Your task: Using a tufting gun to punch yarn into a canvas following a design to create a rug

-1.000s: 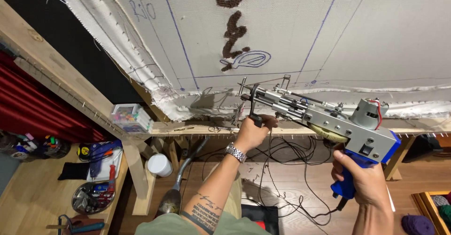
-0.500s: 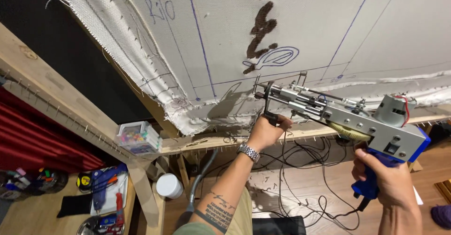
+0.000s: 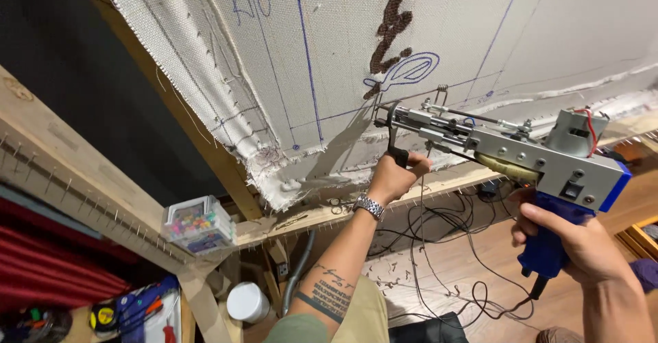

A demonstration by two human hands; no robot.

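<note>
Head cam: tufting gun (image 3: 521, 154), long axis L-R, needle end pointing left at cloth (image 3: 329, 55) near its lower edge. My right hand (image 3: 572, 240) closed on blue grip, left hand (image 3: 396, 176) closed on front handle. Frame beam (image 3: 356, 206) just below; open room rightward.

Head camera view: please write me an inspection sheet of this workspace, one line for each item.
Surface: pale backing cloth stretched on a wooden frame, with blue drawn lines and a strip of brown tufted yarn.
Job's things: tufting gun, grey metal body with blue handle, its needle end at the cloth.
Clutter: clear box of coloured bits on the frame ledge; white round tub below; yellow tape measure at lower left.
Grips: left hand shut on the gun's black front handle; right hand shut on the blue handle.
Cables: black cords loose on the wooden floor.
Surroundings: red curtain at left.
</note>
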